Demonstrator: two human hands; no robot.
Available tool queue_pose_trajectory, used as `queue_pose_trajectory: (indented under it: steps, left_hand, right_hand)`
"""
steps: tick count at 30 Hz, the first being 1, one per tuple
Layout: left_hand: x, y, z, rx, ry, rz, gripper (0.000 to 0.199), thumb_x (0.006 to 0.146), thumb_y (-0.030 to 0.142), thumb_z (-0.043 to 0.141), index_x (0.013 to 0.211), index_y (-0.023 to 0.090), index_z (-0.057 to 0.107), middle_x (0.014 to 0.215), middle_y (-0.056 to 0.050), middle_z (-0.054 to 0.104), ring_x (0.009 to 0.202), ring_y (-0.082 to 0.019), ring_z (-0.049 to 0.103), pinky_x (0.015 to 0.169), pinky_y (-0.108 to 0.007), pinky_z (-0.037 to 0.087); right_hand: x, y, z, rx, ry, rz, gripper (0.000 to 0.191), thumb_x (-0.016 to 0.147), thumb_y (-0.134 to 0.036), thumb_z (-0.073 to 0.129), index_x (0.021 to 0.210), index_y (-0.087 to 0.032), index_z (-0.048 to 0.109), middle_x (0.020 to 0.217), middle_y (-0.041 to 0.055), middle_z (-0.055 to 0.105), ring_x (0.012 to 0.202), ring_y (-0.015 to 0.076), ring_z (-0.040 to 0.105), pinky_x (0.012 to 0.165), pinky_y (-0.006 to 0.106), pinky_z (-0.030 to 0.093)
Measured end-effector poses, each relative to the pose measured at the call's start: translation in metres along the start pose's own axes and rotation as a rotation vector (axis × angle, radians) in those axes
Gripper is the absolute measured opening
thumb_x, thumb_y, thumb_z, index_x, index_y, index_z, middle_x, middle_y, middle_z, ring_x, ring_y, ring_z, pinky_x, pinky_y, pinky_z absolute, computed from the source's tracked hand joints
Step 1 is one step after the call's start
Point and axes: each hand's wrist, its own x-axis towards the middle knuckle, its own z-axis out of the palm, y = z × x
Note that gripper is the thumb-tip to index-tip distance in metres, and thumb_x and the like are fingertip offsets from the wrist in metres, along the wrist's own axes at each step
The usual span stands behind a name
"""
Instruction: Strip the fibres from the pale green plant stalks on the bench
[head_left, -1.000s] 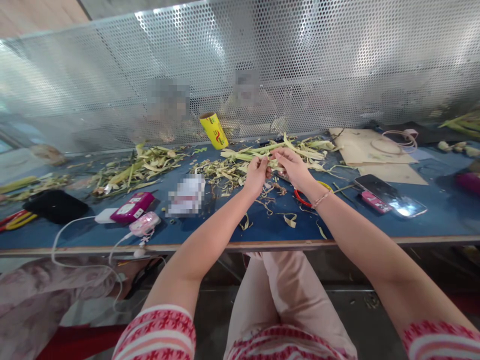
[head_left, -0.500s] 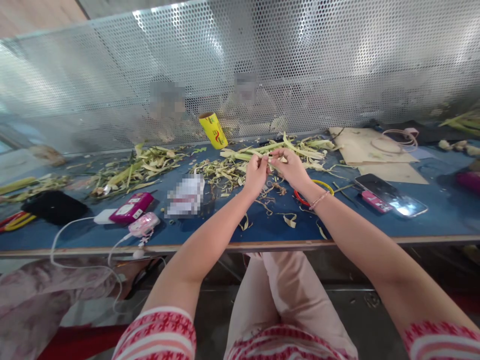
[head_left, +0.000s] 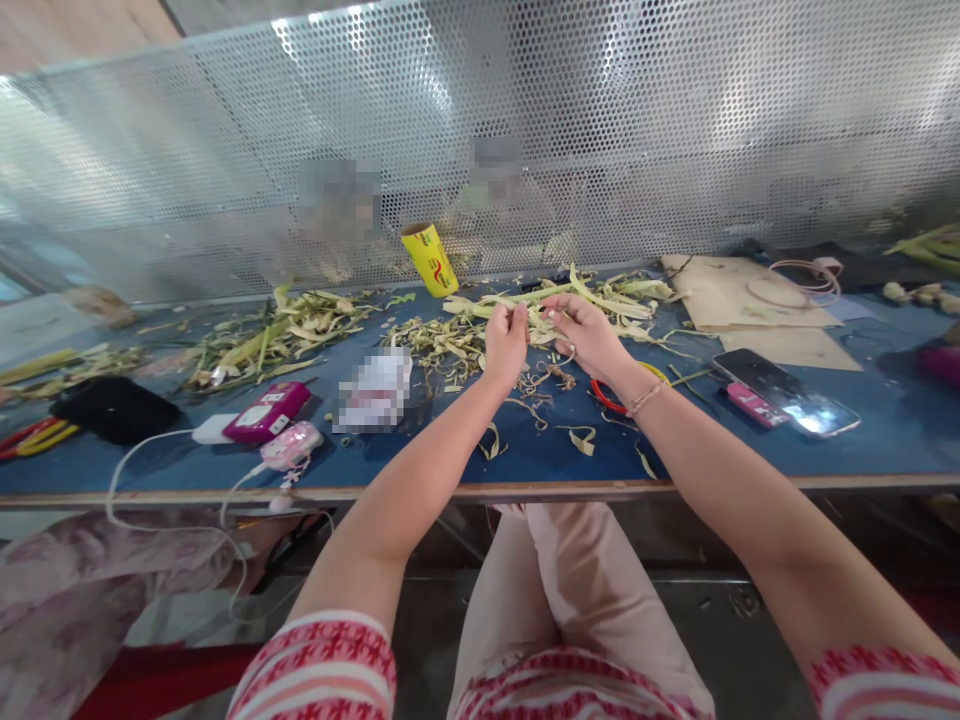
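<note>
My left hand (head_left: pixel 507 345) is closed, its thumb and fingers pressed together over the middle of the table. Close on its right, my right hand (head_left: pixel 589 338) has its fingers curled in and the thumb near the index finger. What either hand pinches is too small to make out. Pale green strips, like corn husk (head_left: pixel 540 326), show between and behind the hands. Under and around them lies a heap of dry husk scraps (head_left: pixel 439 343). Red- and yellow-handled pliers (head_left: pixel 611 400) lie beneath my right wrist, partly hidden by it.
A yellow tube (head_left: pixel 431 262) leans at the back by the perforated metal screen (head_left: pixel 600 130). Another husk pile (head_left: pixel 289 330) lies left, near a magenta device (head_left: pixel 268 412) and black pouch (head_left: pixel 112 410). A phone (head_left: pixel 772 385) and brown paper (head_left: pixel 720 290) are on the right.
My hands have moved slightly apart; their fingertips were together before. My left hand has turned a little, its thumb now pointing up. The things on the table have stayed in place.
</note>
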Motion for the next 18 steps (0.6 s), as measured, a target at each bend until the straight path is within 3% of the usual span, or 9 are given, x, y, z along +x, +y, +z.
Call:
queue_pose_trajectory:
  steps: [4,10,18]
  left_hand:
    - [-0.004,0.009,-0.002,0.085,-0.040,0.053,0.039,0.086,0.058,0.048,0.073,0.021,0.042,0.049,0.006,0.041,0.045,-0.009,0.042,0.052,-0.024,0.033]
    - [-0.007,0.018,0.000,0.085,-0.101,0.044,0.037,0.087,0.055,0.050,0.075,0.021,0.044,0.049,0.006,0.039,0.043,-0.008,0.042,0.048,-0.023,0.032]
    - [-0.001,0.007,-0.001,0.023,-0.006,0.011,0.038,0.085,0.058,0.050,0.080,0.020,0.048,0.057,0.004,0.045,0.048,-0.008,0.048,0.052,-0.023,0.038]
  right_hand:
    - [0.005,0.003,-0.004,-0.066,0.072,-0.003,0.007,0.086,-0.025,0.056,0.092,-0.021,0.056,0.085,0.0001,0.061,0.044,0.0031,0.030,0.041,0.021,0.032]
    - [0.010,0.008,-0.014,-0.221,0.170,-0.096,0.010,0.084,-0.021,0.054,0.092,-0.020,0.059,0.085,0.0011,0.065,0.042,0.0035,0.034,0.043,0.022,0.035]
    - [0.009,0.007,-0.013,-0.199,0.183,-0.049,0.011,0.081,-0.024,0.058,0.089,-0.018,0.064,0.087,0.0028,0.068,0.044,0.0036,0.034,0.043,0.022,0.035]
